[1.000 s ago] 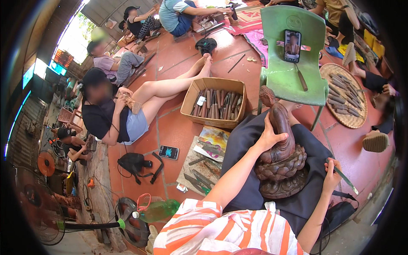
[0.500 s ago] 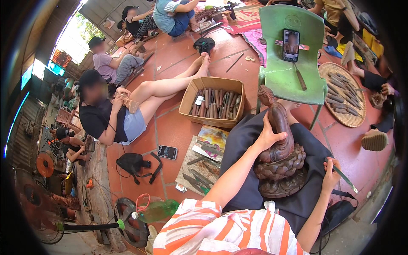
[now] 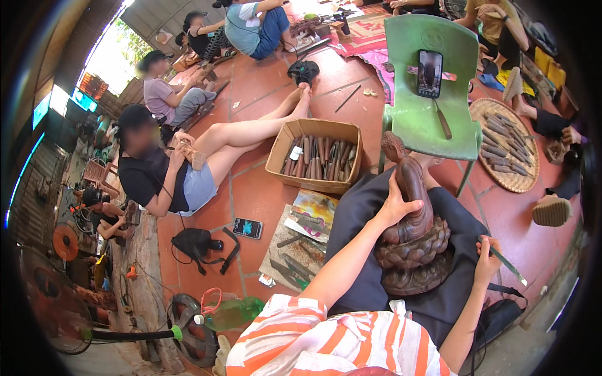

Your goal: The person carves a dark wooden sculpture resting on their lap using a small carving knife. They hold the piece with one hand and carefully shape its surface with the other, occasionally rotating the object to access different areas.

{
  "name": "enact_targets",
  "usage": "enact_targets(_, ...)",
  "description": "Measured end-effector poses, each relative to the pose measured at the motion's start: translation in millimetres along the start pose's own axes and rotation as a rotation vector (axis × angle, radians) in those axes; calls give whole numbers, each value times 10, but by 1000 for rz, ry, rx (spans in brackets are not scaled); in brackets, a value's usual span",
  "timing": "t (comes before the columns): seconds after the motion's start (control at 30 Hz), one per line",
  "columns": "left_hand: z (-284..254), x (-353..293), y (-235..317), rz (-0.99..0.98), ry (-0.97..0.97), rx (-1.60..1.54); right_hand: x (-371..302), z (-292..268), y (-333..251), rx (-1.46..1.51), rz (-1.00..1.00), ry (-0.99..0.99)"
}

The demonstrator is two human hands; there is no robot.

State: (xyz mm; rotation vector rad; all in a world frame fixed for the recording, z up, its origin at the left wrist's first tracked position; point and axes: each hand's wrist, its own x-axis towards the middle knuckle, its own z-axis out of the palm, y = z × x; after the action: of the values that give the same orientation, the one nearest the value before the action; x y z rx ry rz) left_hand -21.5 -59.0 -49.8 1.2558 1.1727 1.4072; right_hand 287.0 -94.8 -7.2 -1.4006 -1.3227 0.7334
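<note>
A dark brown carved wooden statue (image 3: 414,182) of a seated figure on a lotus base stands tilted in my lap, between my legs. My left hand (image 3: 396,203) is wrapped round its upper body, thumb across the front. Off to the right, above my right thigh, my right hand (image 3: 486,260) is closed round a slim green-handled paintbrush (image 3: 509,266). The brush's flat tip points down and right, apart from the statue.
A green plastic chair (image 3: 429,131) ahead holds a phone (image 3: 429,74) and a wooden-handled tool (image 3: 443,119). Around me are a cardboard box (image 3: 307,182) of chisels, a round woven tray (image 3: 523,178) of tools, a black bag (image 3: 197,247), a green bottle (image 3: 235,313) and seated people.
Both hands keep their holds, and the statue stays in place. The whole view has shifted slightly. The screen of the phone on the floor shows a different picture.
</note>
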Motion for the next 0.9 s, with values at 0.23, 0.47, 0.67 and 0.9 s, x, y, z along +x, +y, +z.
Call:
enact_targets(0.23, 3, -9, 35, -20, 21, 31, 10, -13, 27, 10, 13, -12)
enact_targets(0.47, -12, -24, -2, 2, 9, 49, -6, 0, 5, 0, 19, -8)
enact_targets(0.67, 5, -5, -24, 2, 24, 64, -3, -3, 32, 9, 14, -7)
enact_targets(0.9, 6, -24, 54, -7, 5, 44, 5, -7, 64, -8, 17, -4)
